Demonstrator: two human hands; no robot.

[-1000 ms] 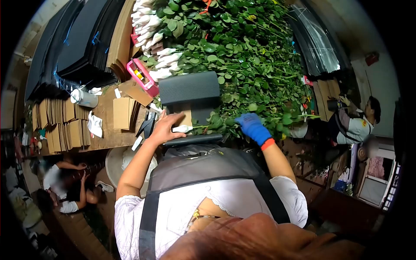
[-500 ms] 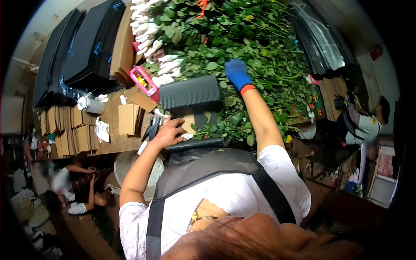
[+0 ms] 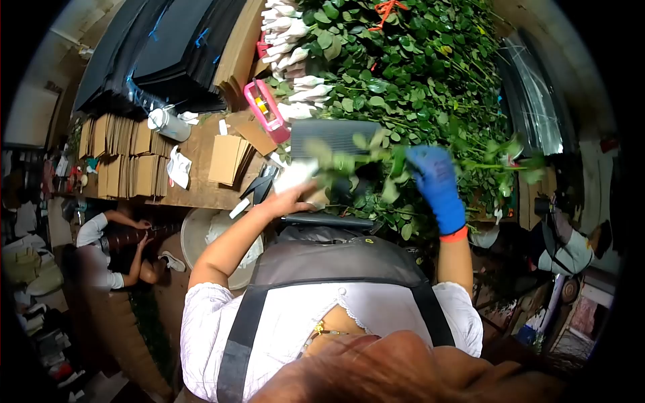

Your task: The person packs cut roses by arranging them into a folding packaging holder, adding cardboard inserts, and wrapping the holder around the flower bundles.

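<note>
My blue-gloved right hand (image 3: 433, 178) is closed on the stem of a leafy rose (image 3: 396, 164), which is smeared by motion. The rose lies across the front of a ridged dark board (image 3: 336, 136), its white-wrapped head (image 3: 297, 176) at the left end. Bare, my left hand (image 3: 289, 200) is just below that white head; its fingertips are blurred and partly hidden. Under the hands are more green leaves (image 3: 363, 201) and the dark board's near edge (image 3: 329, 220). A black stapler-like tool (image 3: 263, 181) lies left of my left hand.
A large heap of leafy stems (image 3: 416, 80) with white-wrapped heads (image 3: 285, 33) fills the back. Leftward are a pink tape dispenser (image 3: 265, 111), cardboard pieces (image 3: 230, 160), a white bottle (image 3: 168, 124) and black sheets (image 3: 181, 60). One person (image 3: 114, 248) sits lower left; another (image 3: 564, 245) is at right.
My right hand went up to the heap and came back down with a rose stem. The white-headed rose now lies across the board by my left hand. The view has shifted, moving the table's things rightward.
</note>
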